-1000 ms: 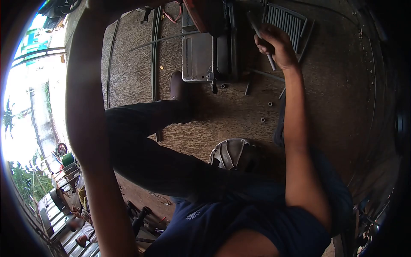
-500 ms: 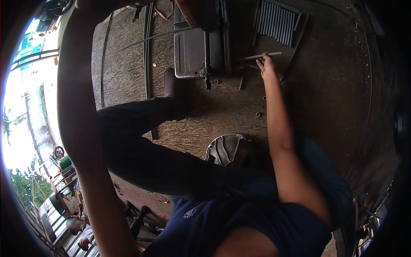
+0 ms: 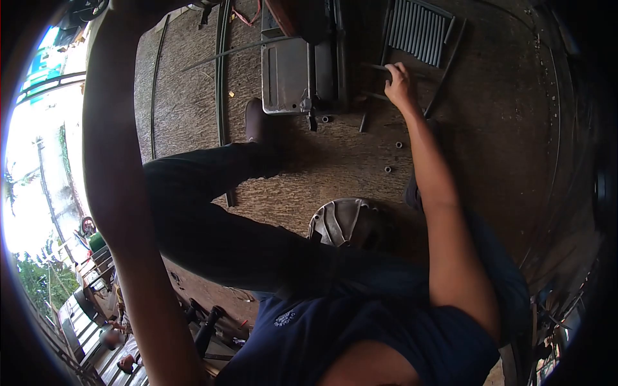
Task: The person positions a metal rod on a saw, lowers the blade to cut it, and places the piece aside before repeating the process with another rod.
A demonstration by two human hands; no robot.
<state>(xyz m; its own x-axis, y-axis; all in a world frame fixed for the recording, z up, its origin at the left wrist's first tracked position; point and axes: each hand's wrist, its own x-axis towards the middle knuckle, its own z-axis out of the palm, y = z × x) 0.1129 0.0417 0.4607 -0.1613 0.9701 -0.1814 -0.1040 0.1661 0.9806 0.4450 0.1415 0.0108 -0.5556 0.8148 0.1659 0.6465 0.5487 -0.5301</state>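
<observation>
My right hand (image 3: 400, 85) is over the floor at upper right, its fingers curled round a thin grey metal tube (image 3: 373, 65). One end of that tube pokes out to the left; the hand hides most of the rest. Beyond it lies a row of cut grey tubes (image 3: 418, 32) inside a dark metal frame. My left arm reaches up the left side, and my left hand (image 3: 132, 11) is dark and cut off by the top edge, so its fingers do not show. Near it is a grey metal machine (image 3: 286, 77) with a red-brown part (image 3: 281, 16) above its base.
Long metal bars (image 3: 221, 96) lie on the textured floor at left. A thin rod (image 3: 238, 54) meets the machine. Small metal rings (image 3: 387, 169) and a short tube (image 3: 364, 122) lie nearby. A ribbed round metal housing (image 3: 344, 222) sits by my legs. Other people are at lower left.
My right hand has turned and shifted slightly up, its fingers now more curled. The tube, earlier plainly visible across the fingers, is now tilted and mostly hidden. The left arm has barely moved.
</observation>
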